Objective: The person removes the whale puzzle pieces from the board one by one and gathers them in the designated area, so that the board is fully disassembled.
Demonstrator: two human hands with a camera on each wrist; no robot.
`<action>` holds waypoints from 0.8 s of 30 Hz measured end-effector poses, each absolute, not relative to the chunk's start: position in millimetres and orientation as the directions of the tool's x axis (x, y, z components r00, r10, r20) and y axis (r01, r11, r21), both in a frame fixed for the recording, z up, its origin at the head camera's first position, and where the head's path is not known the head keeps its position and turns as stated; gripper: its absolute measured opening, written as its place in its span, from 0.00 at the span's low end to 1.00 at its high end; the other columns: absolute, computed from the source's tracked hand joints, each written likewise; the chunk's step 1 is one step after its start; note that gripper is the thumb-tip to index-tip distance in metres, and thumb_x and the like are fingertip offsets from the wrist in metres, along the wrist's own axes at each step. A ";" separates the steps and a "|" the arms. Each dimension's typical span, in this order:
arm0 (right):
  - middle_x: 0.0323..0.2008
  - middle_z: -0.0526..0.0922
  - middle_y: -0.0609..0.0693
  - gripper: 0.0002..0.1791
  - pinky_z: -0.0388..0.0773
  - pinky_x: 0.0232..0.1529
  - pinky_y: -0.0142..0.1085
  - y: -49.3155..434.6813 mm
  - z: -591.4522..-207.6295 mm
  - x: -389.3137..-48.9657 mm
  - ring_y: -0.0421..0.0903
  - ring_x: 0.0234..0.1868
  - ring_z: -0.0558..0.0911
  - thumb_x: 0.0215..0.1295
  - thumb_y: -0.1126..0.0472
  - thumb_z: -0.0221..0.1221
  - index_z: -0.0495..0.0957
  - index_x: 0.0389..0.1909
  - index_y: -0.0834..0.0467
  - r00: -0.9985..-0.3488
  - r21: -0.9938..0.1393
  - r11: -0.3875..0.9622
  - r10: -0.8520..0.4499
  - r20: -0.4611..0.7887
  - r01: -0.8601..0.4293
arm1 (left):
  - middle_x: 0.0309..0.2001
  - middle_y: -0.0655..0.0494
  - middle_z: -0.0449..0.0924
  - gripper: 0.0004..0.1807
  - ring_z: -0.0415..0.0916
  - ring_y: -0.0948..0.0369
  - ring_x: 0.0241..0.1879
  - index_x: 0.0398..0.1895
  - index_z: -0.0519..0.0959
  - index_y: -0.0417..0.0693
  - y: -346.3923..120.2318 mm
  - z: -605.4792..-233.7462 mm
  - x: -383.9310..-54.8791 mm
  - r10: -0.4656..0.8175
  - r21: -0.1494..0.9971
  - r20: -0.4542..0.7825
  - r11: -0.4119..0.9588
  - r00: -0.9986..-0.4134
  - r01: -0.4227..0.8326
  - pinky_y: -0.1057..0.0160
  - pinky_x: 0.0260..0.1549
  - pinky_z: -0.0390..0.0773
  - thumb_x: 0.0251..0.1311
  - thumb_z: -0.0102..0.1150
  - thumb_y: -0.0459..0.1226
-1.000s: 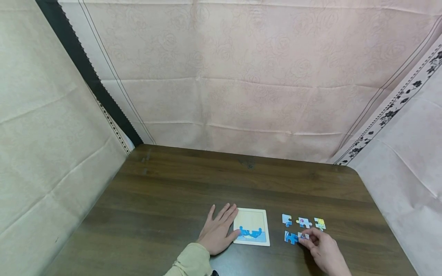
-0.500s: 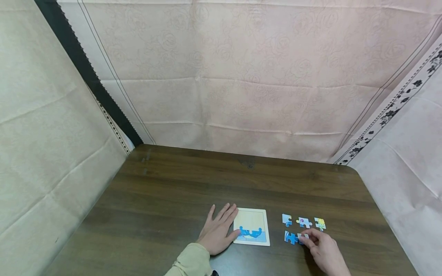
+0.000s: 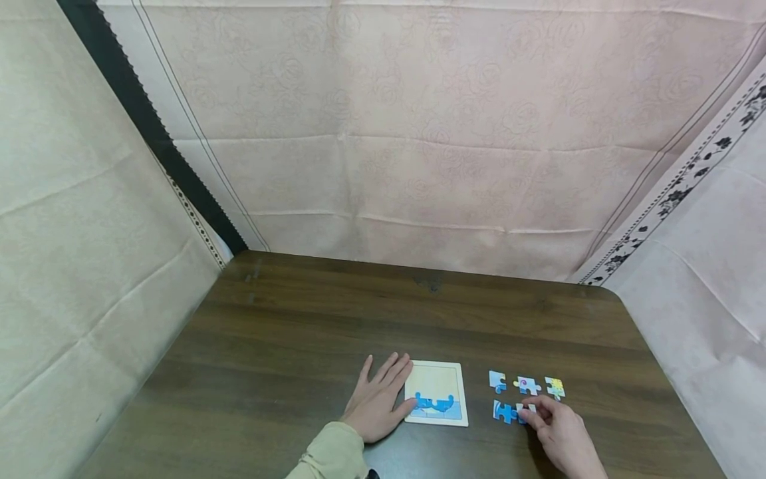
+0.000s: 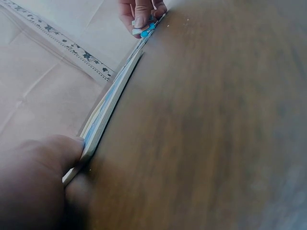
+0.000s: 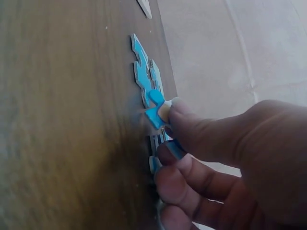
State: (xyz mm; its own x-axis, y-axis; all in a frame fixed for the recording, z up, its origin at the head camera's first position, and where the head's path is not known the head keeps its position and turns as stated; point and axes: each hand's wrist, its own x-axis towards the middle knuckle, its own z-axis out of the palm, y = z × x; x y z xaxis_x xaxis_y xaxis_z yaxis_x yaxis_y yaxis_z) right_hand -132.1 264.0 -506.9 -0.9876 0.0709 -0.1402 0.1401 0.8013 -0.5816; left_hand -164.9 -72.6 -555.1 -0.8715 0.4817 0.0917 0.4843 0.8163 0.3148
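Note:
My left hand (image 3: 376, 402) rests with spread fingers on the left edge of a square, light wooden puzzle board (image 3: 433, 379). Blue pieces (image 3: 443, 410) fill the board's lower part, while bare wood shows above. To the right, my right hand (image 3: 559, 429) pinches a blue and white jigsaw piece (image 5: 156, 116) between thumb and fingers, tilted just off the table in the right wrist view. Directly left of it lies a blue jigsaw piece (image 3: 503, 412). In the left wrist view, my left thumb (image 4: 62, 151) touches the board's rim.
Behind the pinched piece, a row of loose pieces lies on the brown wooden table (image 3: 335, 319): a light blue one (image 3: 496, 379), one with a pink mark (image 3: 526, 386) and a yellow one (image 3: 554, 387). Pale cloth (image 3: 419, 146) hangs beyond the table's far edge and along both sides.

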 end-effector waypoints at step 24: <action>0.26 0.70 0.48 0.14 0.64 0.28 0.35 268.8 -504.0 -131.5 0.44 0.27 0.69 0.69 0.59 0.59 0.80 0.49 0.62 -0.987 -0.610 0.780 0.069 -0.145 0.144 | 0.77 0.61 0.46 0.38 0.40 0.59 0.76 0.78 0.51 0.56 -71.9 -552.2 -165.2 0.479 0.323 0.068 0.819 -0.875 0.474 0.38 0.68 0.33 0.71 0.33 0.62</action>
